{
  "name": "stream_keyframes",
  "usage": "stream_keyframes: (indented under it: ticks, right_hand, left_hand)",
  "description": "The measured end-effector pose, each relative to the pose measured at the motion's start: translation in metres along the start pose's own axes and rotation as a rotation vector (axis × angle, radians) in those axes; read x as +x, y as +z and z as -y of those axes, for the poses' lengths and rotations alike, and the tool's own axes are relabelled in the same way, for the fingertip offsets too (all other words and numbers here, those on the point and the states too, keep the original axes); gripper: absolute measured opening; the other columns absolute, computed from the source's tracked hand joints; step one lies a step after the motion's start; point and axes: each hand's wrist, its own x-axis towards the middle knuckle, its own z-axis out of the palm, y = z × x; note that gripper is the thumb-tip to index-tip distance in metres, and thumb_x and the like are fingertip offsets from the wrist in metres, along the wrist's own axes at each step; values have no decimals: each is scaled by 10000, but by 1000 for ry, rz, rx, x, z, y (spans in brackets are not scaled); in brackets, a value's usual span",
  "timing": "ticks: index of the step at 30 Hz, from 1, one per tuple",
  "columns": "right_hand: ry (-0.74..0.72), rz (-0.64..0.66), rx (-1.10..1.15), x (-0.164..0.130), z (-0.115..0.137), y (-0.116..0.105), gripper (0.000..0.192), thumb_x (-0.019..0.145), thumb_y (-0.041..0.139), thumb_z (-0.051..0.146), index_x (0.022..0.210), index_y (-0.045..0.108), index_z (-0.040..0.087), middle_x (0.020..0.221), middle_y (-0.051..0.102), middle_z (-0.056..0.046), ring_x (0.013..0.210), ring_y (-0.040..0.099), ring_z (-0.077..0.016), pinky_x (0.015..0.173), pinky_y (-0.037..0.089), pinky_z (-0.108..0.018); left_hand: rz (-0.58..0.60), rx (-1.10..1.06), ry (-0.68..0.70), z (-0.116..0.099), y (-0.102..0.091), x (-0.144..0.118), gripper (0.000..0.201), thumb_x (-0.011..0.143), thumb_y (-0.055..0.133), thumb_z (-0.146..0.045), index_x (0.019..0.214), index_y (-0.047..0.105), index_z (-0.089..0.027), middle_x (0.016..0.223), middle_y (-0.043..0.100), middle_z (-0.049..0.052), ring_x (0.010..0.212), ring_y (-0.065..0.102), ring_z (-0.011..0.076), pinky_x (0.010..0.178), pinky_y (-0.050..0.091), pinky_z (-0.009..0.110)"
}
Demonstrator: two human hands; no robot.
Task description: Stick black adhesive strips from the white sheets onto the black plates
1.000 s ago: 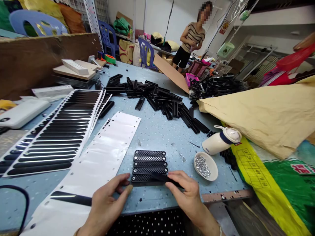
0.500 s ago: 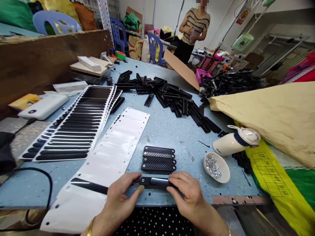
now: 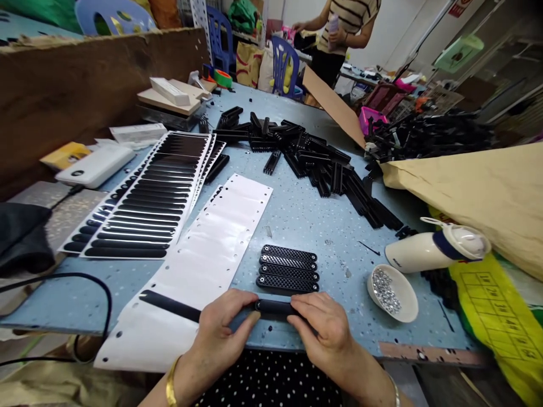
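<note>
Between my left hand (image 3: 227,322) and my right hand (image 3: 322,319) is a black bar (image 3: 274,307), held by its two ends at the table's front edge. Its upper face looks smooth and dark. Thumb and fingers of each hand pinch it; the right fingers hide its right end. Just beyond it lies a neat row of several black textured bars (image 3: 288,268) with silver screws at their ends. Left of my left hand, a mostly bare white backing sheet (image 3: 212,237) carries one black adhesive strip (image 3: 169,305), partly covered by that hand.
Sheets of black strips (image 3: 144,198) lie at left. Black bars are heaped (image 3: 297,147) at the back. On the right are a bowl (image 3: 409,299) of small silver parts, a cream bottle (image 3: 418,251) and brown paper (image 3: 475,186). A person (image 3: 348,34) stands behind.
The smooth dark strip now covers the bar's left end, where texture and a screw showed before. My left fingers have closed on that end. The view has shifted; the person's arm has reached out.
</note>
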Motion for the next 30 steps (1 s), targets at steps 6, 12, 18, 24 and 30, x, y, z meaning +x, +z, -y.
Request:
stream_keyframes:
  ticks: [6, 12, 18, 24, 30]
  right_hand:
    - [7, 23, -11, 1, 1, 3, 173, 884, 576, 114, 971, 716, 165, 933, 737, -100, 798, 674, -229, 742, 550, -423]
    - [5, 22, -37, 3, 4, 3, 179, 879, 565, 116, 960, 719, 154, 901, 734, -99, 766, 670, -228, 734, 542, -420]
    - [5, 46, -56, 5, 5, 2, 187, 880, 552, 116, 953, 720, 154, 902, 731, -98, 773, 666, -233, 744, 532, -426]
    - [12, 52, -82, 8, 7, 2, 206, 873, 539, 120, 962, 720, 159, 880, 727, -95, 749, 662, -226, 730, 532, -410]
    - [28, 73, -52, 7, 5, 4, 186, 888, 546, 132, 956, 718, 155, 863, 722, -90, 754, 655, -220, 725, 518, -396]
  left_hand:
    - [-3, -14, 5, -2, -1, 0, 136, 819, 637, -186, 939, 698, -203, 842, 747, 44, 754, 706, 184, 694, 572, 293]
    - [-9, -26, 10, -1, 0, 0, 148, 825, 632, -180, 955, 698, -206, 853, 747, 42, 763, 708, 184, 706, 575, 295]
    - [-6, -45, 9, -2, -1, 1, 144, 822, 634, -170, 948, 696, -202, 846, 744, 42, 763, 706, 182, 707, 577, 293]
    - [-12, -49, 2, -3, 0, 0, 155, 822, 639, -192, 961, 704, -213, 861, 750, 47, 777, 709, 196, 718, 584, 311]
    - [-36, -94, 28, -1, 0, -1, 287, 834, 648, -144, 1099, 692, -244, 955, 762, 35, 847, 719, 186, 781, 586, 297]
